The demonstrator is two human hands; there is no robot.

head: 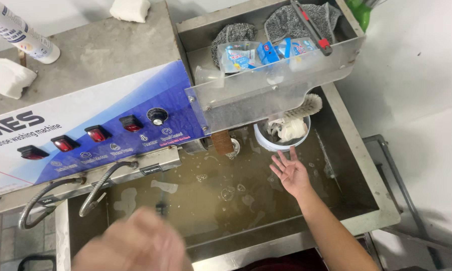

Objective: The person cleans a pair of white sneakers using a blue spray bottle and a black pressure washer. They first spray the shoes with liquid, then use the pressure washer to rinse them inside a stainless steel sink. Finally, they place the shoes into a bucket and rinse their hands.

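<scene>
My right hand is stretched out over the murky brown water of a steel wash tank, fingers spread and empty, just below a white bowl that holds a whitish item and a bristle brush. My left hand is a blur at the bottom of the view, close to the camera above the tank's near rim; its fingers cannot be made out.
A blue control panel with red switches and a knob sits left of the tank, two flexible hoses under it. A clear plastic guard fronts a shelf with grey cloths, blue packets and a red-handled tool. White sponges and a bottle lie on the grey top.
</scene>
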